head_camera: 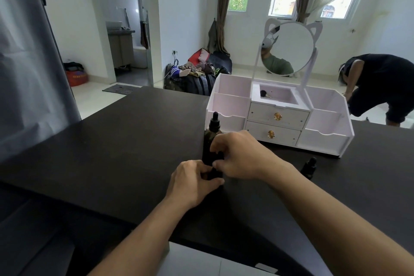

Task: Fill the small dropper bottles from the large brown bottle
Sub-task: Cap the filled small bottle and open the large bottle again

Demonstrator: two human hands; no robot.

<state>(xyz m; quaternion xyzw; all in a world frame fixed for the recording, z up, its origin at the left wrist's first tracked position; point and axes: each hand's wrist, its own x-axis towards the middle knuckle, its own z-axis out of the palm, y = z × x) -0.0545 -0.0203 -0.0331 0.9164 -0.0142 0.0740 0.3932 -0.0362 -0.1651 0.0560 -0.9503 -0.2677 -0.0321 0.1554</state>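
The large brown bottle [210, 138] stands upright on the black table [125, 141], its black dropper cap on top. Directly in front of it a small dark dropper bottle [216, 173] is held between both hands and is mostly hidden by the fingers. My left hand [193, 182] grips its lower body from the left. My right hand [238, 157] pinches its top from the right; I cannot see whether the cap is on. A second small dropper bottle [309, 167], capped, stands on the table to the right, beyond my right forearm.
A white vanity organiser [280, 119] with two drawers, open side compartments and a cat-ear mirror [289, 48] stands behind the bottles. Another person [378, 87] bends over on the floor at the far right. Bags lie on the floor beyond the table's far edge.
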